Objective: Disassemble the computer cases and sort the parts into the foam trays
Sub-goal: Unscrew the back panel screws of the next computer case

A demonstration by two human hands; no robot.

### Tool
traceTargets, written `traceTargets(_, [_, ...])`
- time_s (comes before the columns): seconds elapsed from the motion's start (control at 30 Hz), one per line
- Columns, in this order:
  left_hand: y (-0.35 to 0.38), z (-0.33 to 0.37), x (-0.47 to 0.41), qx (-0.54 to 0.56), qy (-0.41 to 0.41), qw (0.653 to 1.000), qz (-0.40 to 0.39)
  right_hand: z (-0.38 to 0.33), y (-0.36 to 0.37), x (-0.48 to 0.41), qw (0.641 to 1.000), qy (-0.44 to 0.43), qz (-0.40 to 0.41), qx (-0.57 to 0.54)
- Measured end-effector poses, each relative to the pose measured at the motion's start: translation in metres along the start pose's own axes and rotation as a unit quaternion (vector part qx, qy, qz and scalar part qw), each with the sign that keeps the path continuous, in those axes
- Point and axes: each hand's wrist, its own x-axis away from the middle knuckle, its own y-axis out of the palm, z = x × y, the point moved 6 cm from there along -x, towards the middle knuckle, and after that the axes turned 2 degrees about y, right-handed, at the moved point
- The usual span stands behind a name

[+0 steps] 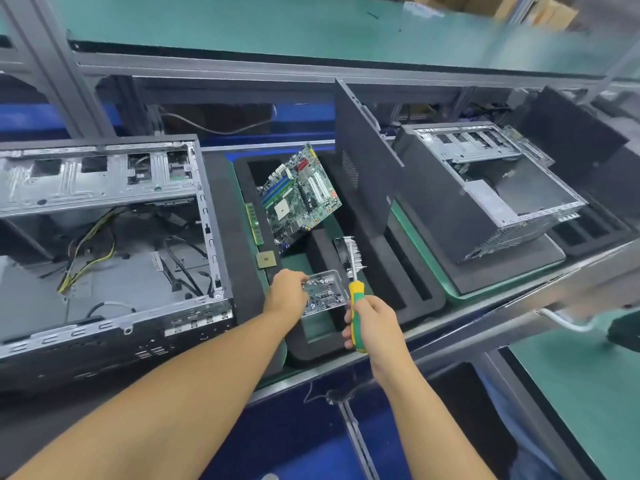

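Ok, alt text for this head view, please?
A person's left hand grips a silver I/O shield over a foam tray while the right hand holds a yellow-green screwdriver. The tray holds a tilted motherboard, a RAM stick, a CPU and a heatsink; an open computer case lies left, a second case right.

Two computer cases, left (104, 237) and right (485, 188). At least two foam trays, centre (398, 271) and right (512, 271). One each: motherboard (299, 195), memory stick (254, 223), processor chip (266, 260), heatsink (351, 252), clear screw box (323, 292), screwdriver (356, 294), side panel (363, 157). Two hands: left hand (285, 292), right hand (375, 323).
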Motion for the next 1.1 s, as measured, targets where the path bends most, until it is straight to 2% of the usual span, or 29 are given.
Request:
traceTargets(0.1, [-0.003, 0.013, 0.005, 0.021, 0.024, 0.999, -0.007, -0.007, 0.010, -0.001, 1.000, -0.017, -0.014, -0.018])
traceTargets(0.2, [-0.028, 0.041, 0.019, 0.122, 0.084, 0.989, 0.005, -0.027, 0.027, 0.002, 0.996, -0.058, -0.033, -0.059])
traceTargets(0.33, [-0.098, 0.058, 0.046, 0.223, 0.127, 0.966, 0.026, -0.068, 0.066, 0.018, 0.982, -0.112, -0.087, -0.127])
traceTargets(0.4, [-0.142, 0.050, 0.056, 0.193, 0.150, 0.968, 0.060, -0.090, 0.093, 0.028, 0.975, -0.133, -0.121, -0.127])
traceTargets(0.53, [-0.235, 0.005, 0.073, 0.026, 0.217, 0.971, 0.095, -0.130, 0.164, 0.053, 0.963, -0.175, -0.204, 0.008])
traceTargets(0.6, [-0.274, -0.040, 0.078, -0.072, 0.202, 0.975, 0.059, -0.143, 0.203, 0.064, 0.945, -0.193, -0.238, 0.113])
traceTargets(0.67, [-0.305, -0.098, 0.089, -0.155, 0.153, 0.976, -0.006, -0.149, 0.242, 0.070, 0.909, -0.210, -0.262, 0.248])
traceTargets(0.8, [-0.330, -0.200, 0.129, -0.237, 0.057, 0.957, -0.158, -0.134, 0.319, 0.064, 0.803, -0.215, -0.291, 0.474])
traceTargets(0.9, [-0.324, -0.237, 0.148, -0.294, 0.043, 0.926, -0.232, -0.108, 0.363, 0.044, 0.740, -0.187, -0.275, 0.585])
traceTargets(1.0, [-0.311, -0.246, 0.156, -0.371, 0.081, 0.899, -0.219, -0.085, 0.389, 0.027, 0.704, -0.173, -0.242, 0.644])
traceTargets(1.1, [-0.297, -0.247, 0.160, -0.411, 0.107, 0.894, -0.145, -0.069, 0.400, 0.012, 0.709, -0.173, -0.205, 0.652])
